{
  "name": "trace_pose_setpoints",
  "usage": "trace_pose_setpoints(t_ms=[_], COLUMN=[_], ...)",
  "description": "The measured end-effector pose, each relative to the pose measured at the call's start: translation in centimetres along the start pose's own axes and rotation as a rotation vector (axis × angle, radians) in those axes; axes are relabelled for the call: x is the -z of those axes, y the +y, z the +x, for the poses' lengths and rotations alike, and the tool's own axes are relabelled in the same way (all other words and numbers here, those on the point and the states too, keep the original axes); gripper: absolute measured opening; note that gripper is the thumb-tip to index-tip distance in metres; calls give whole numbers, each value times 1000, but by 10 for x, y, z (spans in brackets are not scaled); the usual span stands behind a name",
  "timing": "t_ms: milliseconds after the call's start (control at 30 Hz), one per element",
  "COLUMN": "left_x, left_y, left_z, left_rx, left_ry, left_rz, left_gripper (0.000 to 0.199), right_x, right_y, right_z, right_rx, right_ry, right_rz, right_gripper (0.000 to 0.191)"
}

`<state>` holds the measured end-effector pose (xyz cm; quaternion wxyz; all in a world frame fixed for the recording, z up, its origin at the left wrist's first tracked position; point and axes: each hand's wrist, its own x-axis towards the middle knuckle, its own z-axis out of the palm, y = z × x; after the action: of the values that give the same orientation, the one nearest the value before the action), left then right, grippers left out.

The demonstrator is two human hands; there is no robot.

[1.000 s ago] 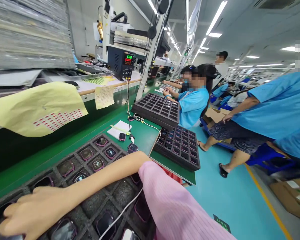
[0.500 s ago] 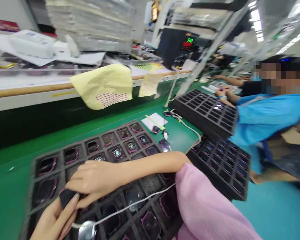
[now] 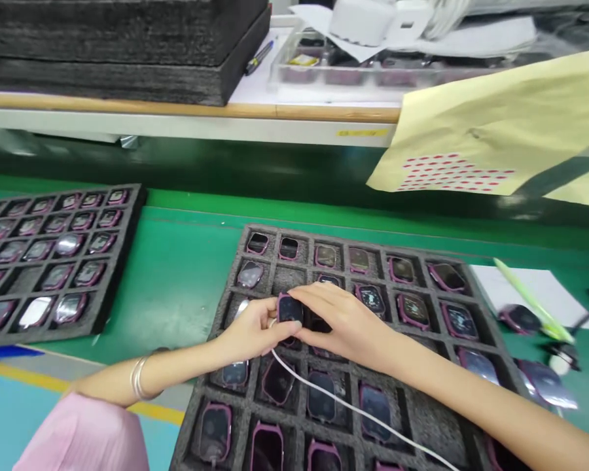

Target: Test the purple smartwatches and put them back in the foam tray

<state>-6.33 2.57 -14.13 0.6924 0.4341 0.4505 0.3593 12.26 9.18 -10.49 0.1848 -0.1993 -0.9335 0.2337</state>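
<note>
A dark-screened smartwatch (image 3: 289, 310) with a purple case and no visible strap is between my two hands, above a grey foam tray (image 3: 288, 277). My left hand (image 3: 248, 335) grips its left side, thumb along the lower edge. On the right side, my right hand (image 3: 341, 320) closes thumb and fingers on the same watch. A white cable (image 3: 346, 403) leads from beneath the hands across the tray to the lower right; its end is hidden. Similar watches lie in the compartments, such as a lit one (image 3: 370, 298) behind my right hand.
Another foam tray of watches (image 3: 122, 261) lies at the left. At the right are white paper (image 3: 488, 280), a green-yellow strip (image 3: 533, 301) and a loose watch (image 3: 520, 318). Above runs a shelf with black foam blocks (image 3: 127, 39) and a hanging yellow sheet (image 3: 476, 124).
My view has swung left and down, so the co-worker and the right-hand trays are out of sight. Both hands stay together at the watch, whose screen now faces up into view.
</note>
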Motion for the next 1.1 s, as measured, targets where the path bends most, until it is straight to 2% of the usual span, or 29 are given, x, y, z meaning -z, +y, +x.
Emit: trace_pose_setpoints(t_ms=[167, 367, 833, 1100], left_x=[0, -1, -8, -14], left_y=[1, 3, 4, 1], left_z=[-2, -2, -6, -8], left_rx=[-98, -107, -84, -68], left_ry=[-34, -5, 48, 90], left_rz=[-44, -35, -10, -3], left_gripper=[28, 30, 30, 26], right_x=[-6, -15, -13, -12], right_y=[1, 5, 9, 10], right_z=[-1, -5, -10, -10], right_rx=[25, 33, 16, 42], right_ry=[39, 139, 77, 70], right_rz=[40, 122, 135, 189], right_gripper=[35, 40, 49, 43])
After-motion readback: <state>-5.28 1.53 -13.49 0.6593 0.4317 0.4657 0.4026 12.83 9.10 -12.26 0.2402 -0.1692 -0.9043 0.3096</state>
